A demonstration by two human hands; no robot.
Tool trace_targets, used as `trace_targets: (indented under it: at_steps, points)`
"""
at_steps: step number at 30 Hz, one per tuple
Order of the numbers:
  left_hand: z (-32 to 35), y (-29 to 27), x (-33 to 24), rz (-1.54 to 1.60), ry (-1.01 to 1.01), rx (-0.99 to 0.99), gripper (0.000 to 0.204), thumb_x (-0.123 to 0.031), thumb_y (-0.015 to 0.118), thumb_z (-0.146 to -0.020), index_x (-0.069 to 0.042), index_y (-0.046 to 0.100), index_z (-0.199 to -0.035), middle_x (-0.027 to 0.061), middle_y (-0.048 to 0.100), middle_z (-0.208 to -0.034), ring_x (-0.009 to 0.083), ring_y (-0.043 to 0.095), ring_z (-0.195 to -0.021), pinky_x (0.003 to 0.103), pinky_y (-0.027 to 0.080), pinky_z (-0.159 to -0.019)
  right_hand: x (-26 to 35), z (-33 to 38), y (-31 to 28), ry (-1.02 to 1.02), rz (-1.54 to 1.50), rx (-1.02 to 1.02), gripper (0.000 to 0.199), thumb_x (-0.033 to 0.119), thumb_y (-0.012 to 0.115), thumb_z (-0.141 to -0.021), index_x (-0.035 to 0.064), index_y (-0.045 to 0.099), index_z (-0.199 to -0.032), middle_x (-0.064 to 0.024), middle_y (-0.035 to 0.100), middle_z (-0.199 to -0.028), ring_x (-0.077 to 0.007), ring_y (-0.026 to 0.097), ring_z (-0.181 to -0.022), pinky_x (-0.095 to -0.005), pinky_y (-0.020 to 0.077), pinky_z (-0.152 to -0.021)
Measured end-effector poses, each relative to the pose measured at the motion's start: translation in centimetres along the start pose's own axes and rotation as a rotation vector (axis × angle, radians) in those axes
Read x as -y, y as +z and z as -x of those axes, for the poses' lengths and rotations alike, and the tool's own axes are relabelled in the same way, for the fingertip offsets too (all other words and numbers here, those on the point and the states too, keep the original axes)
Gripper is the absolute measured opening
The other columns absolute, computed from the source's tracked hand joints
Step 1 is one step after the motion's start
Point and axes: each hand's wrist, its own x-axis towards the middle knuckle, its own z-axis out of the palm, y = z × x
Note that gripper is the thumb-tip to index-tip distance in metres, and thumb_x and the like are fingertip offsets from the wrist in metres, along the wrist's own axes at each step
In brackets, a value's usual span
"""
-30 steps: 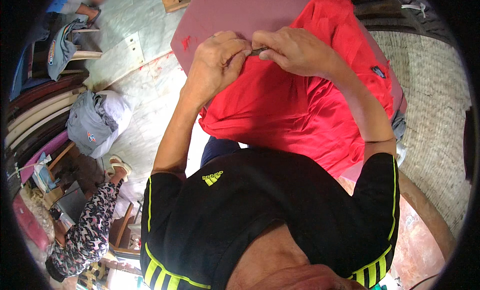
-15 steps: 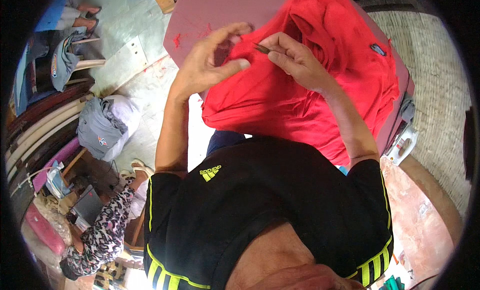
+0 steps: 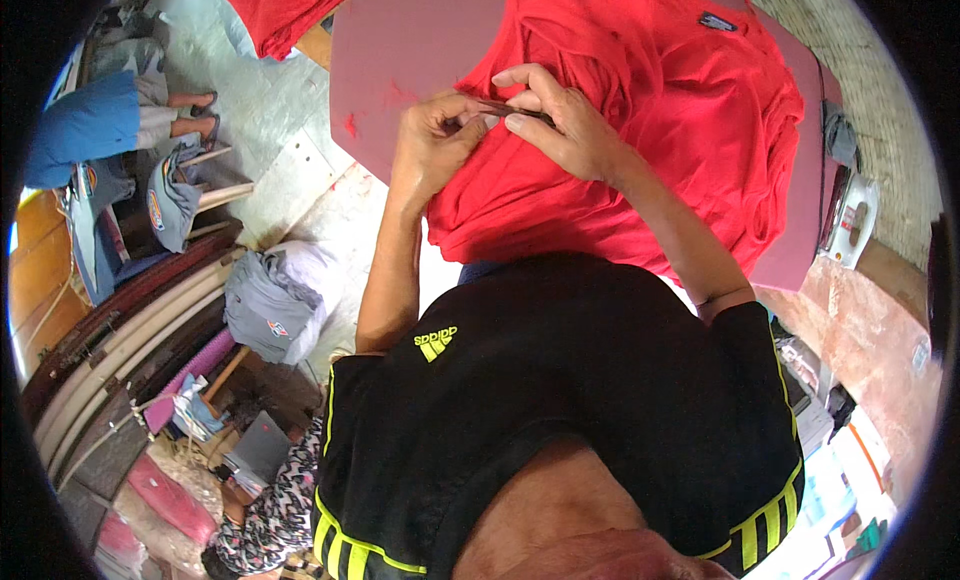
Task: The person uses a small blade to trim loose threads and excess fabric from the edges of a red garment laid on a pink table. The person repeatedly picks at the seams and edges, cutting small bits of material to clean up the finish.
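A red garment [image 3: 640, 110] lies bunched on a mauve padded board [image 3: 420, 50]. Both my hands meet over its left part. My right hand [image 3: 570, 130] pinches a thin dark tool [image 3: 510, 110] that points left across the cloth. My left hand [image 3: 435, 145] has its fingers closed at the tool's tip, pinching a fold of the red garment. What the tool touches under the fingers is hidden. My black shirt with yellow stripes fills the lower middle of the view.
A second red garment [image 3: 290, 10] hangs at the board's far left corner. A white iron [image 3: 850, 220] stands at the board's right end. A seated person in blue shorts [image 3: 90, 130] is at left, grey clothes [image 3: 270, 305] and planks below them.
Half a second ago my left hand was spread wide above the cloth; now its fingers are closed at the tool's tip. My right hand has kept hold of the tool.
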Motion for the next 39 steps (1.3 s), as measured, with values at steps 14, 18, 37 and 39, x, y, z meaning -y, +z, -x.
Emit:
trace_targets:
  at_steps: [14,18,37,39]
  points:
    - [1.6,2.4,-3.1,-0.369,0.07,-0.303,0.002,0.001,0.067,-0.084,0.002,0.066,-0.086,0.0125,0.062,-0.074,0.0168,0.058,-0.059,0.03,0.045,-0.055,-0.5,1.0,-0.8,-0.129,0.519,-0.03,0.02,0.016,0.058,-0.095,0.0055,0.052,-0.111,-0.0195,0.068,-0.087,-0.0397,0.068,-0.085,-0.0513,0.0525,-0.07]
    - [1.9,3.3,-4.6,-0.404,0.05,-0.332,0.003,0.0,0.067,-0.084,0.002,0.066,-0.086,0.0136,0.063,-0.076,0.0177,0.059,-0.059,0.031,0.045,-0.055,-1.6,0.7,-0.4,-0.23,0.597,-0.06,0.014,0.014,0.056,-0.094,0.006,0.052,-0.105,-0.019,0.068,-0.087,-0.0395,0.069,-0.083,-0.0526,0.053,-0.069]
    - [4.5,4.4,-0.9,-0.521,0.153,-0.29,0.024,0.0,0.071,-0.082,-0.003,0.07,-0.106,0.0156,0.069,-0.103,0.0325,0.066,-0.096,0.038,0.052,-0.083,-2.1,1.2,-2.0,-0.066,0.375,0.015,0.031,0.017,0.069,-0.091,0.0043,0.056,-0.116,-0.0142,0.071,-0.101,-0.0293,0.072,-0.093,-0.0392,0.0549,-0.082]
    - [4.8,4.5,-0.2,-0.509,0.154,-0.298,0.019,0.001,0.07,-0.083,-0.002,0.071,-0.101,0.0152,0.068,-0.095,0.032,0.066,-0.089,0.039,0.052,-0.079,-2.0,1.5,-1.9,-0.074,0.423,0.021,0.031,0.018,0.068,-0.092,0.0051,0.056,-0.117,-0.0143,0.071,-0.102,-0.0297,0.072,-0.095,-0.0404,0.055,-0.082]
